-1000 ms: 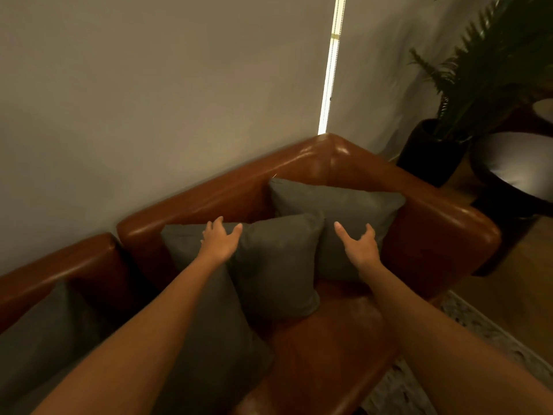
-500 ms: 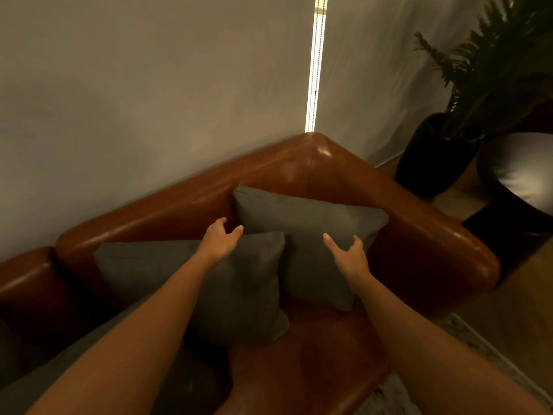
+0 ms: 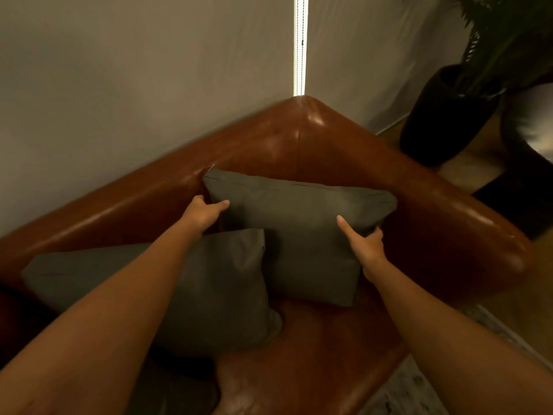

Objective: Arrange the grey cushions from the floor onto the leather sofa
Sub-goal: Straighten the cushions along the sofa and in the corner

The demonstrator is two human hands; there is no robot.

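Two bare forearms reach up from the bottom corners of the frame over the leather sofa (image 3: 434, 187), whose shiny brown seat fills the lower centre. A patterned rug (image 3: 404, 390) shows at the lower right edge, with wooden floor (image 3: 502, 298) beyond it.

The near cushion (image 3: 194, 289), grey, sits at centre left under the left forearm. Its long axis runs left to right across the frame, and it leans toward the back rest. Its right edge overlaps the lower left part of the corner cushion (image 3: 299, 235).

The corner cushion stands on its lower edge in the angle of the sofa, at the centre of the frame. Its face is turned toward the camera, and its long axis runs left to right, dipping a little to the right. Both hands hold it. The left hand (image 3: 203, 212) grips its upper left edge, thumb on the front face and fingers behind. The right hand (image 3: 368, 250) grips its right edge, one digit stretched across the front and the rest curled round the side.

Behind, the sofa's rounded back meets at a point in the upper centre. Above it hang pale blinds (image 3: 119, 85) with a bright strip of light (image 3: 300, 46) between them. A dark pot (image 3: 443, 115) with a leafy plant (image 3: 508, 31) stands at the upper right.
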